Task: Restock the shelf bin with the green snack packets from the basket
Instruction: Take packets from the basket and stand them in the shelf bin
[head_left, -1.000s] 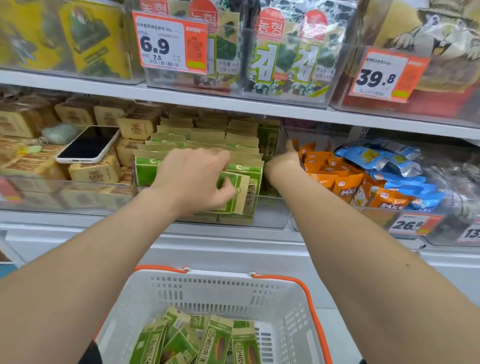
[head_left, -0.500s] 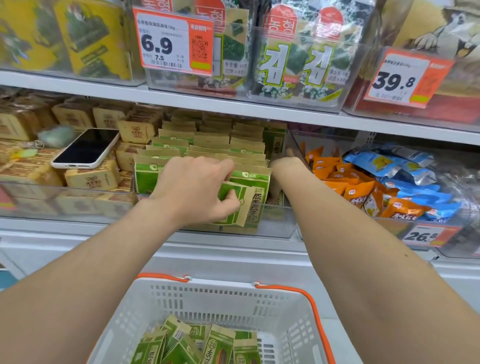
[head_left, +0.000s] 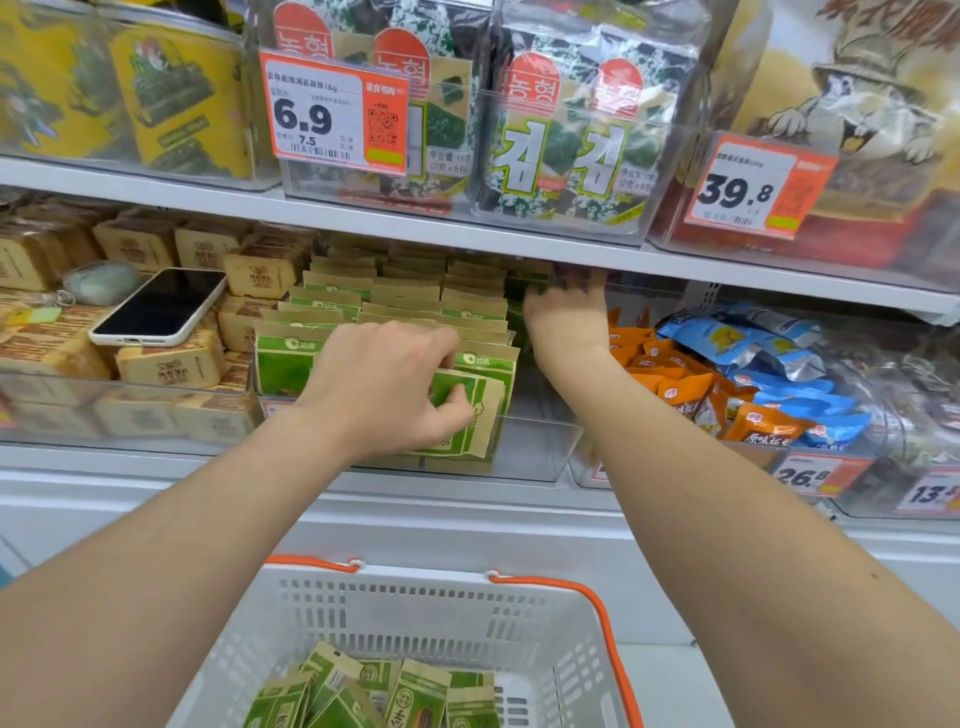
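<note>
Your left hand (head_left: 384, 387) holds snack packets (head_left: 491, 415) at the front of the shelf bin (head_left: 540, 447); your right hand (head_left: 566, 319) is further back, to its right. Below both hands sits the basket (head_left: 571, 613), loose packets (head_left: 415, 693) inside. A phone (head_left: 158, 306) lies left of your left hand.

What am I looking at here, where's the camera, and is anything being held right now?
There is no machine: these are a person's two bare arms, seen by one camera worn on the head, looking forward and down at a shop shelf. The left hand grips a few green packets by thumb and fingers at the front of the clear bin, which already holds rows of the same packets. The right hand reaches in along the bin's right side with fingers spread and holds nothing. Below, the white basket holds more green packets. A phone lies on the brown packs in the bin to the left.
</note>
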